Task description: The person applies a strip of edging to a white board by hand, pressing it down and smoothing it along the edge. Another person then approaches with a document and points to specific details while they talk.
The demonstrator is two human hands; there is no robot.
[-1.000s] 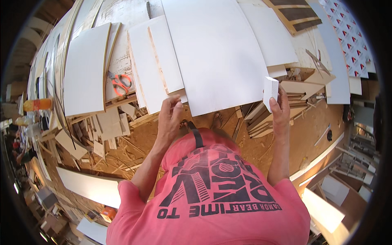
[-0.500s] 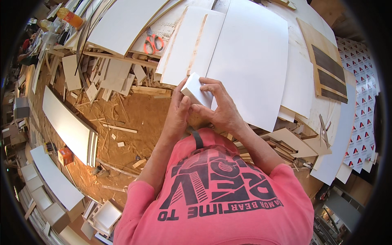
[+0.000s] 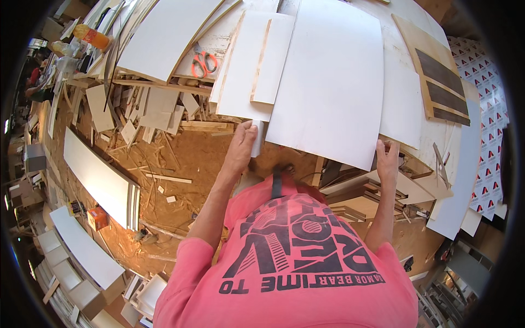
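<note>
My left hand [image 3: 240,146] is closed around a small white block [image 3: 257,140], held upright just off the near edge of the bench. Its thumb lies over the block's top end. My right hand [image 3: 387,158] is at the right edge of a large white panel [image 3: 331,82], close to its near corner, with bent fingers gripping that edge. To the panel's left lies a narrower white board [image 3: 240,82], and on it rests a white strip with a bare wood edge [image 3: 266,71]. The far sides of both hands' grips are partly hidden.
Orange-handled scissors [image 3: 204,64] and a bottle of orange liquid [image 3: 92,36] are on the bench at the left. Wood offcuts [image 3: 158,106] heap beneath it. Stacked white boards [image 3: 101,175] lean at the left; a brown-striped board [image 3: 437,82] lies at the right.
My right hand has let go of the white block and moved right to the large panel's edge. The left hand keeps the block, now lower and turned upright.
</note>
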